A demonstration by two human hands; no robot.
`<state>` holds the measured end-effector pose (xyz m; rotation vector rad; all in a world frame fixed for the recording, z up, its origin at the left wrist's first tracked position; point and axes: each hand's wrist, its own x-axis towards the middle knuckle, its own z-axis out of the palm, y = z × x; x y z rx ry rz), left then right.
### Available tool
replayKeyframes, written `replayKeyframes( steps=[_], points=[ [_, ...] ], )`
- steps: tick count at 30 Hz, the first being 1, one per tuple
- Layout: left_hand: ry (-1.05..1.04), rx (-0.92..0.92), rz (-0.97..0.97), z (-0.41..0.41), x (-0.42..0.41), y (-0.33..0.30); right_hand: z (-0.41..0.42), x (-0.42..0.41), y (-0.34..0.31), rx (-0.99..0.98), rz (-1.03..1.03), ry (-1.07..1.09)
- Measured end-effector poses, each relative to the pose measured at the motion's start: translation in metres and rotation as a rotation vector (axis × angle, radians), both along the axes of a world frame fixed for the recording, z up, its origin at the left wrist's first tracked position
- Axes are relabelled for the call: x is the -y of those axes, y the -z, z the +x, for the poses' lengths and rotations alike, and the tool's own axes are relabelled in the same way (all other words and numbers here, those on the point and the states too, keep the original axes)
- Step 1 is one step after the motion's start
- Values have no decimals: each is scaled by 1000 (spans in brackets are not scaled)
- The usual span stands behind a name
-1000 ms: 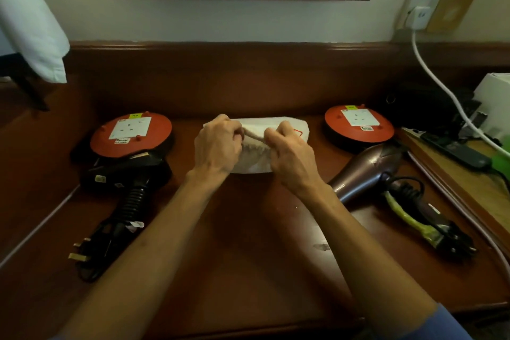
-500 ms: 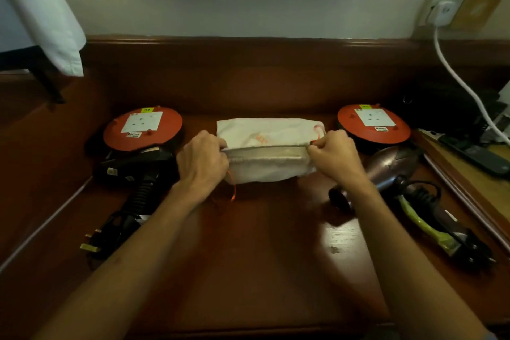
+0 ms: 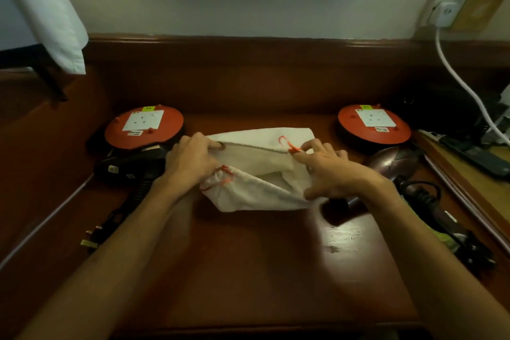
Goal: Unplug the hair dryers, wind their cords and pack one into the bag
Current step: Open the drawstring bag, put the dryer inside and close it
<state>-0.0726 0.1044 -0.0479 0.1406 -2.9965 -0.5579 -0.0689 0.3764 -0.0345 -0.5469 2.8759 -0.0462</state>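
Bag-opening step: left hand and right hand each pinch the bag mouth, frame centre. Next, probably: insert a dryer.

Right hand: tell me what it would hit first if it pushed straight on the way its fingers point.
The right hand points left across the white bag mouth, so it would likely meet the bag cloth first, then the left hand. Depth is unclear.

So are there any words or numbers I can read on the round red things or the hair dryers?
None can be read.
Left red reel: white label, yellow tag, too blurred.
Right red reel: the same, too blurred.
Black hair dryer: small sticker, too small.
Brown hair dryer: no text shows.
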Motion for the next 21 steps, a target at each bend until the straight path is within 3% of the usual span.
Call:
replayKeyframes(
  steps=[3,6,9,12,14,16,18,21],
  points=[
    [-30,-48,29,-4,-2,-1,6,9,-6,-32,-29,-62],
    [139,-10,154,-1,1,-8,-8,-1,-11,-253,-366,152],
    [344,140,129,13,9,-21,-25,-30,-22,-229,-555,317],
    [337,62,51,13,18,-27,-32,-44,-24,-95,-275,218],
    [139,-135,61,5,23,-29,-20,-35,-17,-62,50,82],
    [-31,-260,80,-6,25,-31,6,-16,-10,-117,223,-105],
    [-66,-225,75,-15,24,-31,25,-1,-9,-209,310,-205],
    [71,-99,43,-16,16,-29,0,-7,-18,-231,294,-113]
  ],
)
